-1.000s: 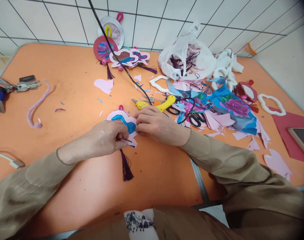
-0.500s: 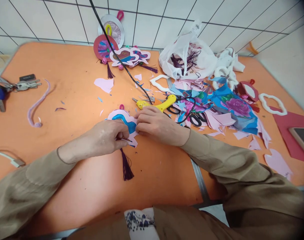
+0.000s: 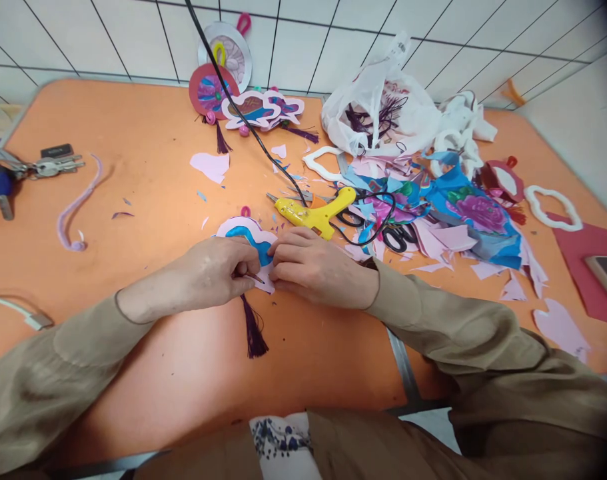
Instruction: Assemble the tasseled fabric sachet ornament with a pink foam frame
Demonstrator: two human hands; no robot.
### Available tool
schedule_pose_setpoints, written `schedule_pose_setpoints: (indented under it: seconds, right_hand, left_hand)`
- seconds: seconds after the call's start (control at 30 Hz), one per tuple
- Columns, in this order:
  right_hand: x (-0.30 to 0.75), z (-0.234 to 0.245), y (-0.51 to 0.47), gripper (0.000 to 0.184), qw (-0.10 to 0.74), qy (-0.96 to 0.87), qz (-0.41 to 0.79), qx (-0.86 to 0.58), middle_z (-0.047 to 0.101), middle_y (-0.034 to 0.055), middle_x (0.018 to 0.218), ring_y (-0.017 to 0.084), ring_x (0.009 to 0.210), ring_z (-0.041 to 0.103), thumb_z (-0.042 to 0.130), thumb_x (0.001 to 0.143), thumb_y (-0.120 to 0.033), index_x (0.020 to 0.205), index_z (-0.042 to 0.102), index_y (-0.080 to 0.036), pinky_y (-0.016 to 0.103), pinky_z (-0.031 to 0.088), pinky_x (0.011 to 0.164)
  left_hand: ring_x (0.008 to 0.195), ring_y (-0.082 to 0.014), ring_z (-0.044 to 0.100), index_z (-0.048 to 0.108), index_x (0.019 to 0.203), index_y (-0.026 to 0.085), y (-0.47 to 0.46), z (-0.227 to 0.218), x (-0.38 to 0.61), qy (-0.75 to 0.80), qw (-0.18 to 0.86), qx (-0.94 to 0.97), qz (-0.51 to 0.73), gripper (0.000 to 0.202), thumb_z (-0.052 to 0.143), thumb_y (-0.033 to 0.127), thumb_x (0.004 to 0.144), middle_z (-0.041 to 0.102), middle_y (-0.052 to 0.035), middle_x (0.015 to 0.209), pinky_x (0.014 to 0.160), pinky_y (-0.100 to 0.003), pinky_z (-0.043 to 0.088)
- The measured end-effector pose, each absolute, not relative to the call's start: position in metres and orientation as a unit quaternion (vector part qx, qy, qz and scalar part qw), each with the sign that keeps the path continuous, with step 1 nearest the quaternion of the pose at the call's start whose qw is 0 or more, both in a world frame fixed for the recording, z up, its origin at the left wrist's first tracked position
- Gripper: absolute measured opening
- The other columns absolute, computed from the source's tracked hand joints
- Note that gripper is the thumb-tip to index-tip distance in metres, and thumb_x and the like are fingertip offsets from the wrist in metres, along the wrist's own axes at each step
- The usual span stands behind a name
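A cloud-shaped paper ornament (image 3: 243, 233), pink with a blue band, lies on the orange table (image 3: 148, 173). A dark purple tassel (image 3: 254, 330) hangs from its near edge. My left hand (image 3: 213, 273) pinches the ornament's lower edge where the tassel cord joins. My right hand (image 3: 313, 267) has its fingers curled and pressed on the ornament's right side. Both hands meet over the ornament. A yellow glue gun (image 3: 316, 213) lies just behind my right hand.
Black scissors (image 3: 390, 237) and flowered paper scraps (image 3: 463, 213) lie to the right. A white plastic bag (image 3: 378, 113) and finished ornaments (image 3: 258, 110) sit at the back. Keys (image 3: 28, 167) and a lilac pipe cleaner (image 3: 76, 210) lie left. Red card (image 3: 583, 260) is far right.
My right hand has slid a little toward me and leftward over the ornament, uncovering the glue gun. My left hand keeps its pinch.
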State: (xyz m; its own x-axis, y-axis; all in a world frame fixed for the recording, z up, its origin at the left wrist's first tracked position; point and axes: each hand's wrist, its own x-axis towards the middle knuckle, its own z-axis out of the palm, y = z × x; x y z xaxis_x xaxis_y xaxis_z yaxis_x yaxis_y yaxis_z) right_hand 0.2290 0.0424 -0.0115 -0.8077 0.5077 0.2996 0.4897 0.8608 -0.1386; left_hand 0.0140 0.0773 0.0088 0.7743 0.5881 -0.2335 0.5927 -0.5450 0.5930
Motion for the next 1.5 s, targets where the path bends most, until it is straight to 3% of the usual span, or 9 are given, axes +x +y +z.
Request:
schedule_pose_setpoints:
  seconds: [0.37,0.67,1.13,1.37,1.5]
  right_hand:
    - [0.228,-0.012,0.043,0.024,0.189,-0.95,0.013,-0.25,0.064,0.004,0.079,0.019,0.088,0.054,0.048,0.096,-0.021,0.079,0.065,-0.019,0.035,0.04,0.088]
    - [0.227,-0.01,0.041,0.027,0.159,-0.954,0.017,-0.252,0.063,0.0049,0.079,0.019,0.09,0.052,0.045,0.098,-0.022,0.081,0.065,-0.018,0.038,0.039,0.089]
    - [0.236,-0.006,0.043,0.023,0.179,-0.955,0.081,-0.222,0.065,0.0058,0.088,0.02,0.094,0.053,0.048,0.089,-0.012,0.09,0.07,-0.018,0.037,0.041,0.086]
    - [0.233,-0.004,0.041,0.024,0.12,-0.973,0.034,-0.196,0.063,0.0054,0.084,0.02,0.093,0.049,0.047,0.092,-0.015,0.08,0.068,-0.018,0.04,0.038,0.09]
    - [0.23,-0.002,0.039,0.031,0.119,-0.975,-0.008,-0.186,0.063,0.0047,0.082,0.019,0.089,0.049,0.042,0.097,-0.015,0.078,0.066,-0.017,0.04,0.037,0.089]
  left_hand:
    - [0.063,-0.014,0.05,0.061,0.077,0.02,0.065,0.007,0.022,0.394,0.263,0.881,-0.006,0.013,0.061,0.032,0.08,0.059,-0.0003,0.072,0.053,-0.027,0.029]
    - [0.076,-0.0207,0.058,0.055,0.077,0.02,0.055,0.015,0.034,0.419,0.179,0.889,-0.038,0.013,0.059,0.032,0.082,0.061,-0.0042,0.08,0.053,-0.029,0.029]
    - [0.077,-0.022,0.057,0.052,0.075,0.021,0.057,0.011,0.034,0.419,0.203,0.884,-0.044,0.014,0.06,0.033,0.079,0.06,-0.0037,0.079,0.053,-0.03,0.028]
    - [0.077,-0.0212,0.057,0.053,0.074,0.02,0.059,0.01,0.032,0.414,0.201,0.887,-0.04,0.016,0.058,0.034,0.08,0.061,-0.0041,0.081,0.055,-0.03,0.029]
    - [0.064,-0.0156,0.052,0.055,0.073,0.02,0.067,0.012,0.029,0.42,0.268,0.865,-0.053,0.015,0.057,0.034,0.078,0.059,-0.0007,0.072,0.052,-0.028,0.029]
